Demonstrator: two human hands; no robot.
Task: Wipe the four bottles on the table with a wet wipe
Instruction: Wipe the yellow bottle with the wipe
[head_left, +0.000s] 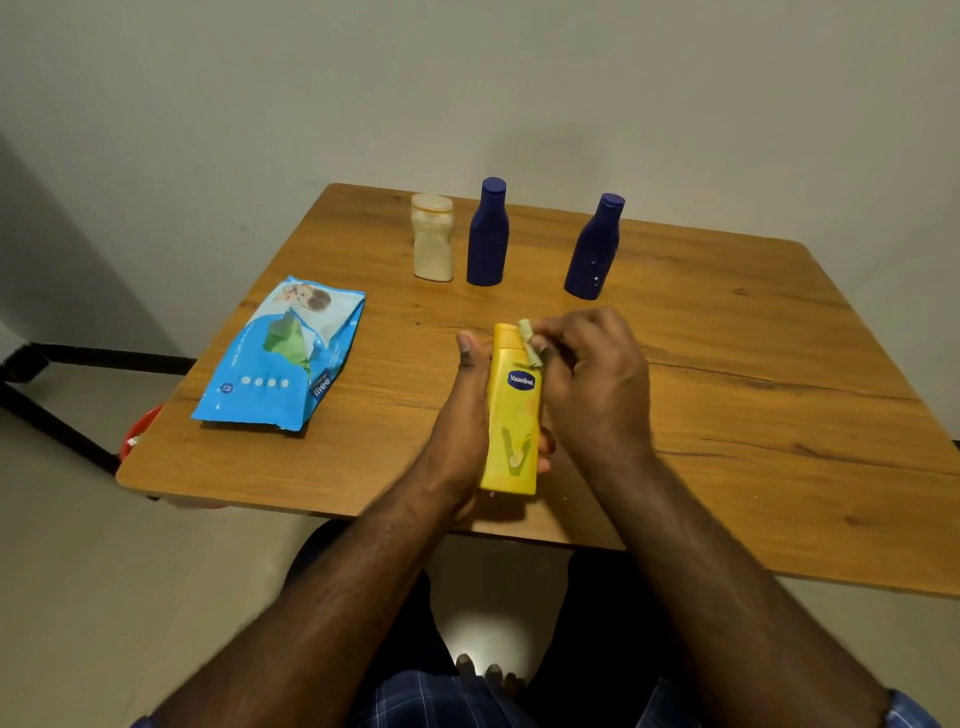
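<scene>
A yellow Vaseline bottle (511, 415) is held above the near middle of the wooden table (727, 395). My left hand (462, 415) grips it from the left side, thumb along its upper edge. My right hand (592, 374) pinches a crumpled pale wet wipe (530, 345) against the bottle's neck. At the back stand a cream-coloured bottle (432, 239), a dark blue bottle (487, 234) beside it, and a second dark blue bottle (594, 249) further right, all upright.
A blue wet-wipe pack (280, 358) lies on the table's left side, its flap open with a wipe sticking out. A red object (136, 431) shows below the table's left edge. A plain wall stands right behind the table.
</scene>
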